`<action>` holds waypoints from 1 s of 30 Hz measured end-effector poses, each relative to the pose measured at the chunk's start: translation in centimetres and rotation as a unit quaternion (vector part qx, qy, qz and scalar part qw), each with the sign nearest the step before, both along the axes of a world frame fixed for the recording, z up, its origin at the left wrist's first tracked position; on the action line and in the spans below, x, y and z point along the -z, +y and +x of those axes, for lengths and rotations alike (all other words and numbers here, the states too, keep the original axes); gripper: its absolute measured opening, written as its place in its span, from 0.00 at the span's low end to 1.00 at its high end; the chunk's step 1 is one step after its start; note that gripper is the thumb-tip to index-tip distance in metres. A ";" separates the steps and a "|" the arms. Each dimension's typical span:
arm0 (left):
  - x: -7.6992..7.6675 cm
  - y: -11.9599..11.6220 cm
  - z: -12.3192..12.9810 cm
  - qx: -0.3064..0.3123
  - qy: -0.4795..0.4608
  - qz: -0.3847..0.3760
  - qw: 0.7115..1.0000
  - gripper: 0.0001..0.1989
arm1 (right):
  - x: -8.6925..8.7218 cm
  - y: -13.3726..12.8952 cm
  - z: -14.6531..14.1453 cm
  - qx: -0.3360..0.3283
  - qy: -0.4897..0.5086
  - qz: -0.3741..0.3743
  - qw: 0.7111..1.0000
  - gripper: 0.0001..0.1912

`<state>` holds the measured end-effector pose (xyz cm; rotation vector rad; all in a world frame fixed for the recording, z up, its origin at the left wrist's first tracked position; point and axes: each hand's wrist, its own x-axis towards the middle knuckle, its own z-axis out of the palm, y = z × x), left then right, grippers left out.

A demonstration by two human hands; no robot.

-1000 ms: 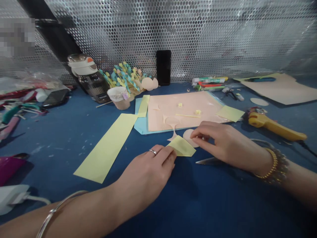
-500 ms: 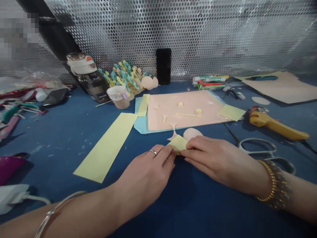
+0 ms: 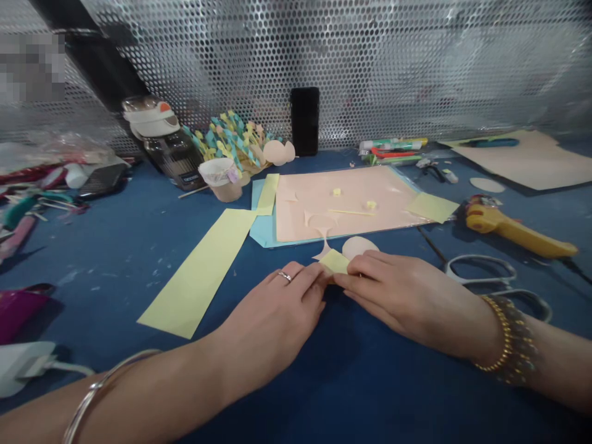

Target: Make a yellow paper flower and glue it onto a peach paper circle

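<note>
Between my two hands is a small piece of yellow paper [image 3: 335, 261], its near edge covered by my fingers. My left hand [image 3: 282, 308], with a ring on one finger, is closed on the paper's left side. My right hand [image 3: 407, 302] pinches it from the right, the fingertips of both hands almost meeting. Just beyond them lie a pale pink paper oval [image 3: 359, 247] and a cut pink paper scrap [image 3: 325, 237]. Farther off, a pink sheet [image 3: 300, 213] rests over blue paper [image 3: 263, 233], bearing a thin yellow strip [image 3: 351, 213] and two small yellow bits.
A long yellow paper strip [image 3: 197, 277] lies left of my hands. Scissors [image 3: 481, 271] and a yellow glue gun [image 3: 518, 231] are at right. Behind stand a paper cup [image 3: 221, 182], a bottle [image 3: 169, 148], paper stars on sticks [image 3: 231, 139] and a phone [image 3: 305, 121].
Both hands stay at the same spot on the yellow paper. Less of the paper shows at its left, and the left fingers have shifted slightly upward.
</note>
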<state>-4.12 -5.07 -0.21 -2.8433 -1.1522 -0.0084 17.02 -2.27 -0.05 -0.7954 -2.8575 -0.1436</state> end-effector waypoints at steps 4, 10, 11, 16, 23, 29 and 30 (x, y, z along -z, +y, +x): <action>-0.1 0.1 0.1 -0.001 0.000 0.004 1.000 0.18 | 0.2 0.0 0.1 0.000 -0.009 0.002 1.000 0.13; -0.1 0.3 -0.2 0.030 -0.023 0.051 0.998 0.16 | 0.3 0.0 0.0 -0.003 -0.014 0.021 1.000 0.10; -0.1 0.4 -0.2 0.034 -0.030 0.051 0.998 0.16 | 0.3 -0.1 0.0 -0.005 -0.014 0.027 1.000 0.10; -0.3 0.6 -0.2 0.012 -0.067 0.026 0.997 0.15 | 0.4 -0.2 -0.1 -0.009 -0.020 0.045 0.999 0.07; -0.2 0.5 -0.3 0.026 -0.048 0.044 0.998 0.17 | 0.7 -0.2 -0.5 -0.013 -0.019 0.085 0.996 0.12; -0.1 0.5 -0.3 0.047 -0.017 0.071 0.996 0.18 | 0.5 -0.1 -0.3 -0.002 -0.021 0.086 0.996 0.14; 0.0 0.6 -0.3 0.049 -0.016 0.070 0.996 0.18 | 0.4 -0.1 -0.2 -0.005 -0.021 0.086 0.996 0.14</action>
